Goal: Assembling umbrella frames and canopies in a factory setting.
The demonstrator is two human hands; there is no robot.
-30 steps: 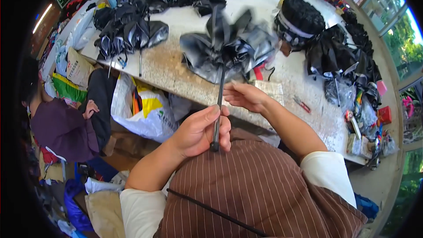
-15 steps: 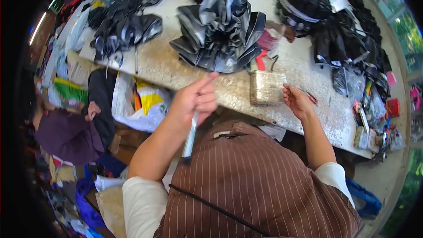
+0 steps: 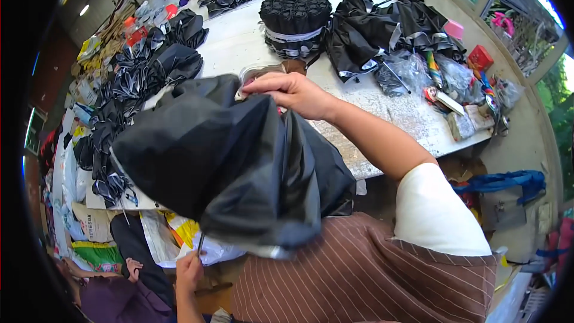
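1. Most of the scene is filled by a white-topped table point(image 3: 233, 45), its surface worn and stained along the near edge.
2. In front of that near edge, partly hiding it, a black umbrella point(image 3: 227, 149) is held up tilted, its loose canopy bunched in folds and its lower hem blurred.
3. Along the table's left side, black umbrellas with silvery linings point(image 3: 170, 63) are heaped.
4. At the right, more black umbrellas point(image 3: 359, 36) are piled, with clear plastic bags point(image 3: 400, 72) set beside them.
5. Between the two heaps, a round bundle point(image 3: 296, 12) is stood, bound by a pale band.
6. The right hand point(image 3: 293, 91) is laid at the canopy's top with fingers extended; whether fabric is pinched cannot be told.
7. By the left hand point(image 3: 189, 268), the thin shaft point(image 3: 201, 243) is gripped below the canopy, fingers closed around it.
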